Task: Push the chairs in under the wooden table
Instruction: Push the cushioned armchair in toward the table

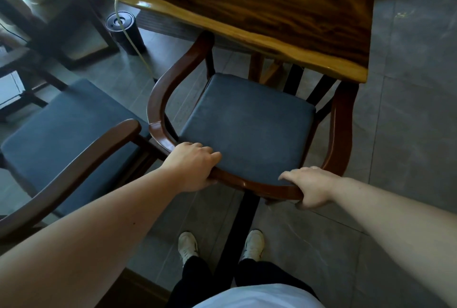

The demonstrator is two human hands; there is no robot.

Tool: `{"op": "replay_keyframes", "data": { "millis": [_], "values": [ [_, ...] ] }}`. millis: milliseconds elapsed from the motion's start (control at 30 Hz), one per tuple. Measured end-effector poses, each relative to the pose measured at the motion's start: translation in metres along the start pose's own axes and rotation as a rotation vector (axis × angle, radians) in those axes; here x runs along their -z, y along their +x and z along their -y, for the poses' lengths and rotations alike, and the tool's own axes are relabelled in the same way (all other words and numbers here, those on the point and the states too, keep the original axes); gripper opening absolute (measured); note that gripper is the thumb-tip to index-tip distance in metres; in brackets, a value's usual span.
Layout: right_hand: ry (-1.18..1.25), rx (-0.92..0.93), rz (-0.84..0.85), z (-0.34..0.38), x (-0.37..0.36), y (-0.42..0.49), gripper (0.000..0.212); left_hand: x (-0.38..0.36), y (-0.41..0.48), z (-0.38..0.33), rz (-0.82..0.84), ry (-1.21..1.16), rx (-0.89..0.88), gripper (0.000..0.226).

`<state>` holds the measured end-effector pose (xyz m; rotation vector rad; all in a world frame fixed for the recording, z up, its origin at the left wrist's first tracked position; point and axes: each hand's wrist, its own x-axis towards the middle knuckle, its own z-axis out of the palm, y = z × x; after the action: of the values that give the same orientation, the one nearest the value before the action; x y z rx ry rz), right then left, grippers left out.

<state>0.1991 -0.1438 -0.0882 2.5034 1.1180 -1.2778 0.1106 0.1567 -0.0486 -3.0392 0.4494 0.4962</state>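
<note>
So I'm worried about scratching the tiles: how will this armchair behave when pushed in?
The armchair looks like solid wood, so probably stiff and fairly heavy. On the smooth tile floor it should slide rather than tip, as the left hand and right hand grip the backrest evenly.

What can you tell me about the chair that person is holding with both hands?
The chair has a curved, glossy reddish-brown wooden rail running round as back and armrests, and a dark blue-grey cushioned seat. It stands upright on the tiled floor, its front just reaching under the wooden table. The left hand and right hand grip its back rail.
</note>
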Motion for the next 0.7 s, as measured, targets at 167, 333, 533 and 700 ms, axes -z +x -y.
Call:
{"op": "replay_keyframes", "data": {
  "millis": [167, 333, 533, 700],
  "values": [
    [-0.038, 0.153, -0.232, 0.026, 0.023, -0.013, 0.099, -0.001, -0.025, 0.01, -0.14, -0.087, -0.003, 0.075],
    [-0.218, 0.294, -0.397, 0.077, 0.074, -0.004, 0.095, 0.018, -0.069, 0.029, -0.197, -0.054, 0.189, 0.083],
    [-0.299, 0.505, -0.605, 0.157, 0.138, 0.014, 0.09, 0.057, -0.135, 0.052, -0.32, -0.005, 0.51, 0.078],
    [-0.341, 0.638, -0.69, 0.218, 0.174, 0.031, 0.091, 0.064, -0.198, 0.072, -0.335, 0.023, 0.775, 0.08]
  ]
}}
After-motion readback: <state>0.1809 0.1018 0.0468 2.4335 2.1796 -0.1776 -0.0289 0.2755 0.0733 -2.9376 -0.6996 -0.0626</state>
